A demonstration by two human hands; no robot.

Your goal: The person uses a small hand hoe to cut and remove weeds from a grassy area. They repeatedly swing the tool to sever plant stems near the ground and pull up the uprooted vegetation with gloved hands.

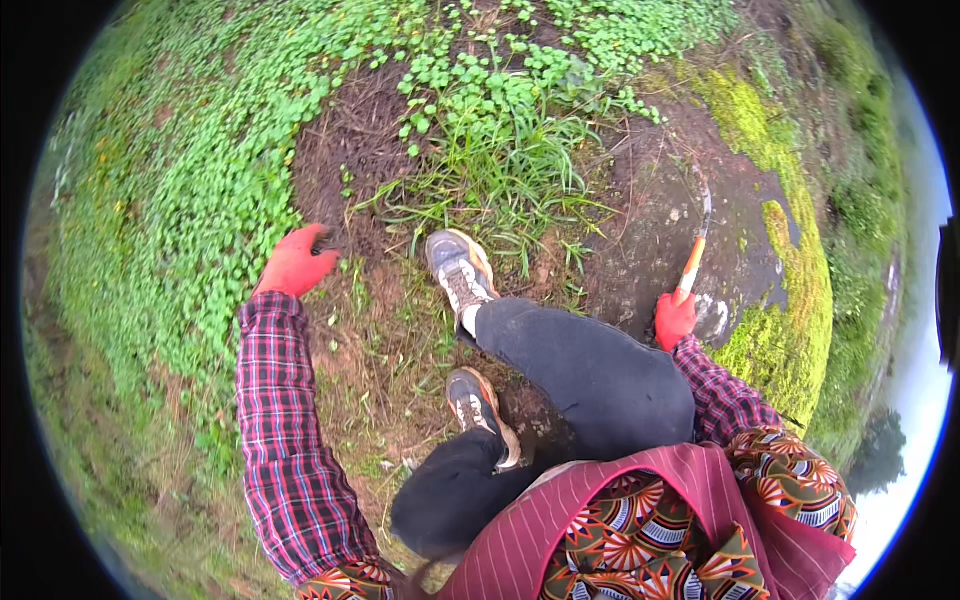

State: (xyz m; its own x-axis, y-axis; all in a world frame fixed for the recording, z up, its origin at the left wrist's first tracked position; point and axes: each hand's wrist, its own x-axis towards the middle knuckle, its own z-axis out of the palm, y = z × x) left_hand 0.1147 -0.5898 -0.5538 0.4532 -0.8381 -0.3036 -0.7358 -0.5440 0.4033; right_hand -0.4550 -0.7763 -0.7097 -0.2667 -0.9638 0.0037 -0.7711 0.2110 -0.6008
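My right hand (676, 321), in a red glove, grips a sickle (692, 264) by its orange and white handle. The thin curved blade points away from me, over a dark, mossy rock (645, 217). On the other side, my left hand (300, 259) wears a red glove too and hangs at the edge of low green leafy plants (217, 172). Its fingers are bent around a dark patch; whether that is the glove's palm or something held cannot be made out. Ahead of my front shoe (459, 270) grows a tuft of long-bladed grass (502, 176).
Bare soil with dry stems (352, 142) lies between the leafy plants and the grass. My rear shoe (480, 409) stands on trampled ground. Yellow-green moss (802, 300) covers the rock's right side, with a bushy slope (862, 202) beyond it.
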